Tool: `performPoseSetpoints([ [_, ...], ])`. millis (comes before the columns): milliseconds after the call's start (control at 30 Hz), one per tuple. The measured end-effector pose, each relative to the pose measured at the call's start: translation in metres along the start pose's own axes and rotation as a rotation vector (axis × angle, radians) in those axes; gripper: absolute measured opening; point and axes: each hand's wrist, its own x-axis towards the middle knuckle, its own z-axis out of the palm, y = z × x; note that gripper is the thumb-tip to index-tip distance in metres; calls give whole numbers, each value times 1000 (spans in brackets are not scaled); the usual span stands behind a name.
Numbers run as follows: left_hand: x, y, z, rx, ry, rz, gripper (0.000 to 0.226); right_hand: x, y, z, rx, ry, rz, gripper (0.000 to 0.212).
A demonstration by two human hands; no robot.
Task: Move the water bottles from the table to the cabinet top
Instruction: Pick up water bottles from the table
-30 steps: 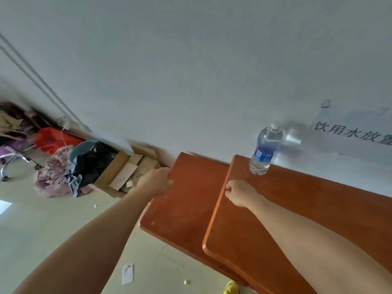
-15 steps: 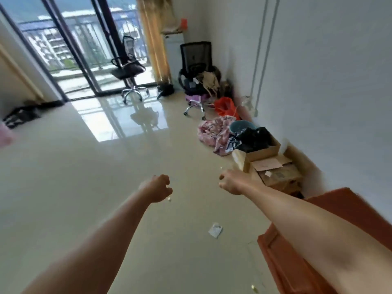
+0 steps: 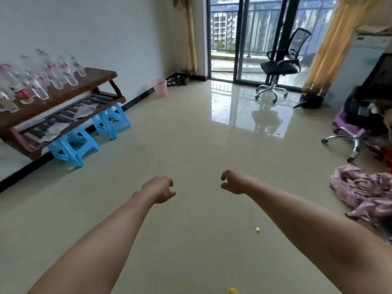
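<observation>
**Water bottles on the desk at far left, both hands empty**

I see a cluster of clear water bottles (image 3: 42, 81) standing on the dark wooden desk (image 3: 93, 78) against the white wall at the left edge of the view. They are blurred; several show red labels, and I cannot count them exactly. The desk has a slatted lower shelf (image 3: 70, 115) with crumpled paper on it, and two blue plastic stools (image 3: 74, 145) sit beneath it on the floor.

Well apart from the desk, both bare arms reach forward over the glossy beige floor (image 3: 191, 145). The left hand (image 3: 158, 189) is loosely curled, its grip narrow and holding nothing. The right hand (image 3: 234, 181) is also empty, with fingers bent in a half-open curl.

Farther out, a pink waste bin (image 3: 159, 88) stands by the wall near the sliding glass doors (image 3: 244, 39). A black office chair (image 3: 280, 66) stands before the doors, with yellow curtains (image 3: 331, 43) to either side. A heap of pink cloth (image 3: 364, 192) lies on the floor at right, near a purple chair base (image 3: 347, 132). A small yellowish scrap (image 3: 258, 229) lies on the floor between the arms.
</observation>
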Motion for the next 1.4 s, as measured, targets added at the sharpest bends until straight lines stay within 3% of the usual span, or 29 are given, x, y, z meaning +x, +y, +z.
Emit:
performPoseSetpoints([
  [200,54,-110,-48,-147,16,-247,44,142,-114,-55,-207,-33,-258,32],
  [433,132,-266,-81,-263,19,-468,42,299,-279,-67,-289,-51,-483,32],
  [700,241,-444,-179,-280,62,-540,40,448,-454,-108,-259,-52,-526,40],
  [1033,389,-584,-270,-305,108,-523,41,639,-602,-157,-302,-39,-586,41],
  [1400,558,-774,-391,-397,214,-669,36,890,-799,-233,-365,-52,-697,38],
])
